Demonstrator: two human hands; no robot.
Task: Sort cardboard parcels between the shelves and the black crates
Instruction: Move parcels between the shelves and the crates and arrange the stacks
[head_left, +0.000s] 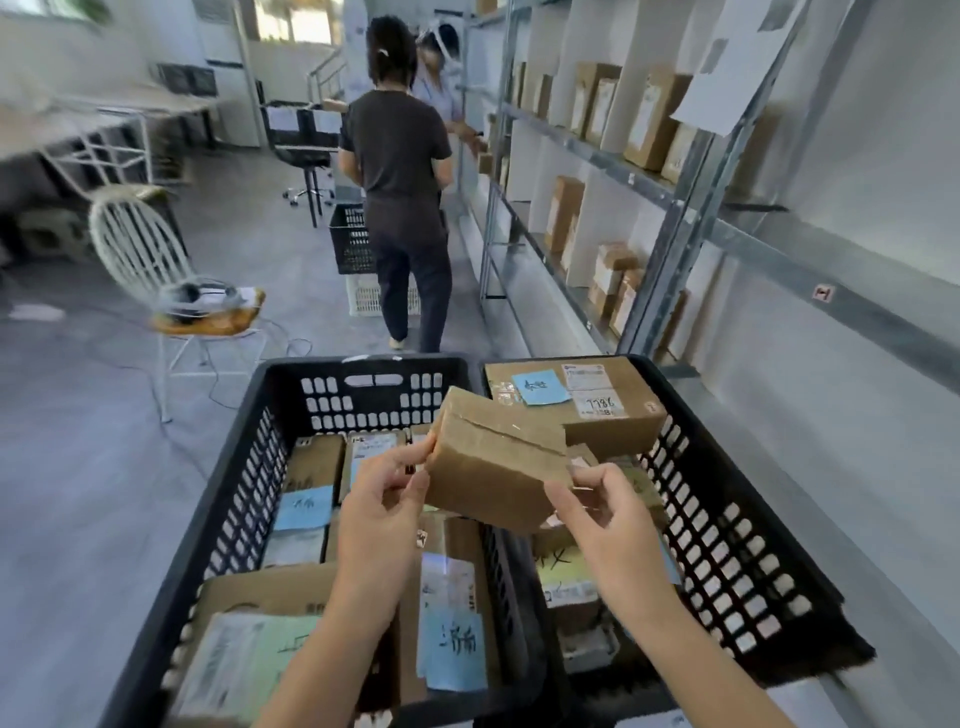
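A small brown cardboard parcel (493, 460) is held tilted above two black crates. My left hand (382, 499) pinches its left end and my right hand (597, 512) pinches its right lower corner. The left black crate (249, 483) holds several parcels with blue and green notes. The right black crate (727, 525) holds more parcels, among them a larger box with a blue note and a white label (587, 400) at its far end. Metal shelves (623, 171) with upright cardboard parcels run along the right wall.
A person in dark clothes (400, 208) stands in the aisle ahead, with a second person behind them at the shelves. A black crate stacked on a white one (356, 249) sits by their legs. A white chair (156, 270) with cables stands on the left, tables beyond it.
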